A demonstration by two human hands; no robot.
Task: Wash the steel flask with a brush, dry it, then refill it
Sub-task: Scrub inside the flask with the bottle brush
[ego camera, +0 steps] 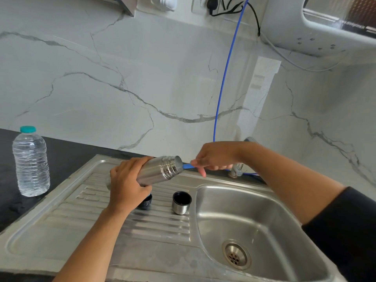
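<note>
No text, brand or number can be read anywhere. The white appliance (pixel 317 27) at the upper right carries a dark strip with small print, too blurred to make out. A pale sticker (pixel 262 76) on the wall has grey blocks, not legible. The water bottle (pixel 31 161) shows no label.

Brush (pixel 186 166) mostly hidden: only a short blue piece of handle visible between flask (pixel 160 169) mouth and right hand (pixel 215 157), bristles concealed inside. Flask base covered by left hand (pixel 128 184). Dark stopper (pixel 147 202) half hidden under that hand. Tap (pixel 236 169) largely behind right forearm. White appliance (pixel 317 25) cut off by top and right edges.
</note>
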